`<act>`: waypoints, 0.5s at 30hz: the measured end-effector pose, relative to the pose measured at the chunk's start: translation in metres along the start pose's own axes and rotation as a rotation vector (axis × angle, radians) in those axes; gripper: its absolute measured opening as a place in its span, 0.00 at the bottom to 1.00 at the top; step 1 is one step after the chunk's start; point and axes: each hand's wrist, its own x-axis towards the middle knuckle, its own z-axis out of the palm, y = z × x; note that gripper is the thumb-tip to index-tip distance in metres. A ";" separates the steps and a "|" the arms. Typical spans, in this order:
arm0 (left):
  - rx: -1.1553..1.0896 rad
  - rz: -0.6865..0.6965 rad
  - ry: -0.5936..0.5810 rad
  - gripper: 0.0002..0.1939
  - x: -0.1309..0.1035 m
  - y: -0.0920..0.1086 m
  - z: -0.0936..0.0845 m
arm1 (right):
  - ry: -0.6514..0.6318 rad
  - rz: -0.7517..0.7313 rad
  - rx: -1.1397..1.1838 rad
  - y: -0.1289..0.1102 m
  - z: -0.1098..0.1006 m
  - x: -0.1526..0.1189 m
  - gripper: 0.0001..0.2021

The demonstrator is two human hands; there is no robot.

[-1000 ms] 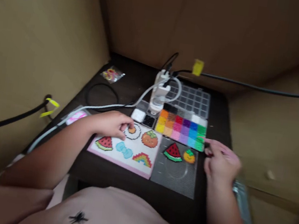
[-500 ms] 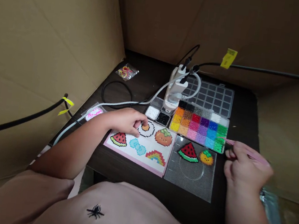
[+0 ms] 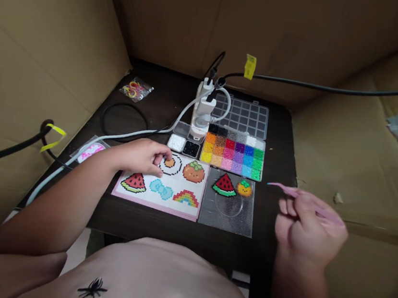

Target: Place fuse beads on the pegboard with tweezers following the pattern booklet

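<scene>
My right hand (image 3: pixel 309 228) is closed around pink tweezers (image 3: pixel 290 191) with a bent tip. At that tip shows a tiny blue bead (image 3: pixel 269 183), held in the air right of the bead box (image 3: pixel 263 164), whose compartments are sorted by colour. My left hand (image 3: pixel 145 157) lies on the pattern sheet (image 3: pixel 170 174), fingers curled and thumb apart, near the fried-egg picture; nothing shows between them. Beside the sheet lies a clear pegboard (image 3: pixel 226 222). On it are a bead watermelon slice (image 3: pixel 225 186) and a small orange bead fruit (image 3: pixel 244 188) with green leaves.
Behind the bead box stands a white power strip (image 3: pixel 200 115) with plugs and cables, next to a clear gridded lid (image 3: pixel 249 119). Small boxes of white beads (image 3: pixel 177 142) and black beads (image 3: pixel 191 148) sit above the sheet. Cardboard walls (image 3: pixel 185 26) surround the table.
The tweezers have left the green compartments of the bead box and are now off its right side, with a blue bead at the tip. The camera view has turned right; my left hand stays on the sheet.
</scene>
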 end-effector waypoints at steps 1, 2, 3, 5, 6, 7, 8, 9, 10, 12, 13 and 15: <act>0.000 -0.001 0.000 0.19 0.000 0.000 0.000 | -0.019 0.020 -0.047 -0.001 -0.002 -0.011 0.04; 0.000 -0.002 0.000 0.19 0.000 0.000 0.000 | -0.015 0.014 -0.111 -0.001 -0.004 -0.022 0.02; -0.001 -0.004 0.001 0.19 0.001 0.000 0.001 | -0.032 -0.011 -0.176 0.001 -0.005 -0.033 0.01; -0.004 -0.010 0.003 0.20 0.001 -0.001 0.001 | -0.156 -0.109 -0.336 0.007 -0.004 -0.054 0.03; -0.008 -0.013 0.002 0.20 0.001 -0.001 0.002 | -0.208 -0.157 -0.392 0.010 -0.004 -0.062 0.05; -0.013 -0.018 0.002 0.20 0.001 -0.002 0.002 | -0.256 -0.198 -0.439 0.014 -0.002 -0.068 0.06; -0.018 -0.021 0.003 0.20 0.001 -0.002 0.002 | -0.291 -0.229 -0.473 0.017 -0.001 -0.073 0.07; -0.023 -0.020 0.004 0.20 0.001 -0.003 0.003 | -0.314 -0.253 -0.494 0.020 0.001 -0.076 0.08; -0.025 -0.016 0.007 0.20 0.001 -0.004 0.003 | -0.325 -0.275 -0.506 0.023 0.002 -0.078 0.08; -0.025 -0.001 0.016 0.20 0.002 -0.005 0.004 | -0.323 -0.311 -0.519 0.028 0.003 -0.079 0.08; -0.023 0.005 0.018 0.20 0.002 -0.006 0.004 | -0.314 -0.323 -0.520 0.029 0.003 -0.080 0.09; -0.023 0.009 0.022 0.20 0.002 -0.006 0.004 | -0.299 -0.336 -0.522 0.032 0.002 -0.080 0.09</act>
